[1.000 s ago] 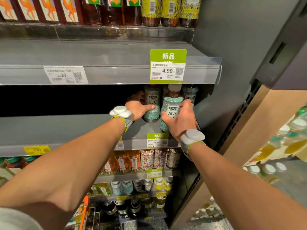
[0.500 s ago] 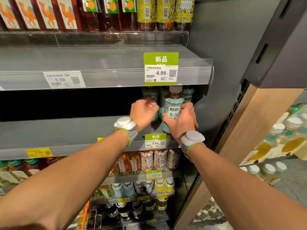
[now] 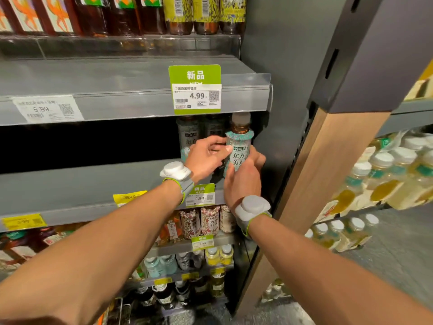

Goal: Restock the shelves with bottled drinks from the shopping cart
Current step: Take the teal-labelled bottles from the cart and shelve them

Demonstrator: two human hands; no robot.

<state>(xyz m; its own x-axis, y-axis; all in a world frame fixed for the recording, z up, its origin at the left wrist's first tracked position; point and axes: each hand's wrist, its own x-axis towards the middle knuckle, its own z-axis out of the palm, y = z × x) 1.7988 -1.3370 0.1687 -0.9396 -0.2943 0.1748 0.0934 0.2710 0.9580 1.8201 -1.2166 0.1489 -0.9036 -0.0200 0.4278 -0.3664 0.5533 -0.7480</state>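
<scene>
Head view, single frame.

Tea bottle (image 3: pixel 239 151): upright, long axis vertical, pale cap (image 3: pixel 241 118) pointing up just under the shelf edge above. The green-and-white label faces the camera. It sits between the two hands at the right end of the grey shelf (image 3: pixel 93 184). Its base is hidden behind the right hand, so I cannot tell whether it rests on the shelf board.

Right hand (image 3: pixel 243 181): wrapped around the lower half of the bottle from below and from the right. Its fingers curl round the far side and the back of the hand faces the camera. Firm grip, hand closed on the body.

Left hand (image 3: pixel 206 156): reaches in from the left. The thumb tip lies on the label's upper left corner, and the fingers are only slightly bent, meeting the bottle's left edge. This reads as a light pinch at the shoulder of the label.

Just behind the left hand's fingers stand matching bottles (image 3: pixel 188 134), upright, in shadow, close beside the held one.

Above both hands is a green price tag (image 3: pixel 196 90) reading 4.99. Below the left wrist is a smaller green tag (image 3: pixel 200 195).

Each wrist carries a grey band with a pale puck: left (image 3: pixel 174 171), right (image 3: pixel 253 206).
</scene>
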